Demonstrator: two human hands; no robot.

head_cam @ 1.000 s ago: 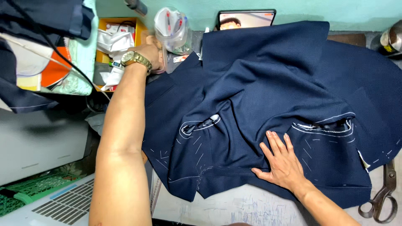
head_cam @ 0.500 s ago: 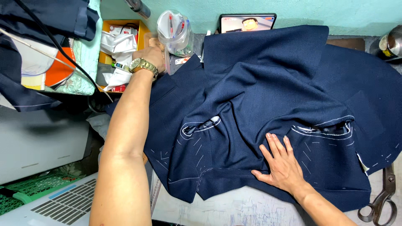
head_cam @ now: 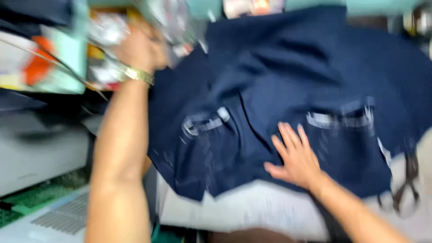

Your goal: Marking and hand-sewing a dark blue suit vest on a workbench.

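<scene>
Right grip (head_cam: 294,157) flat, fingers spread, on navy cloth (head_cam: 279,76); left grip (head_cam: 139,49) (blurred) unclear, beyond cloth's edge.

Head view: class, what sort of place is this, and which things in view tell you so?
Probably a tailoring or sewing workshop: navy fabric with pale stitch marks spread on a worktable, scissors alongside, the right hand flat on it.

The view is motion-blurred, so only shapes and colours can be told. At the far left stands a pale green package (head_cam: 58,49) with an orange patch on its face. Just right of it, along the top edge, an orange box (head_cam: 101,42) holds white and silvery packets. Beside that sits a clear plastic bag (head_cam: 173,20) with red and white contents. At top centre is what may be a small screen (head_cam: 254,6), showing orange and pale tones.
</scene>
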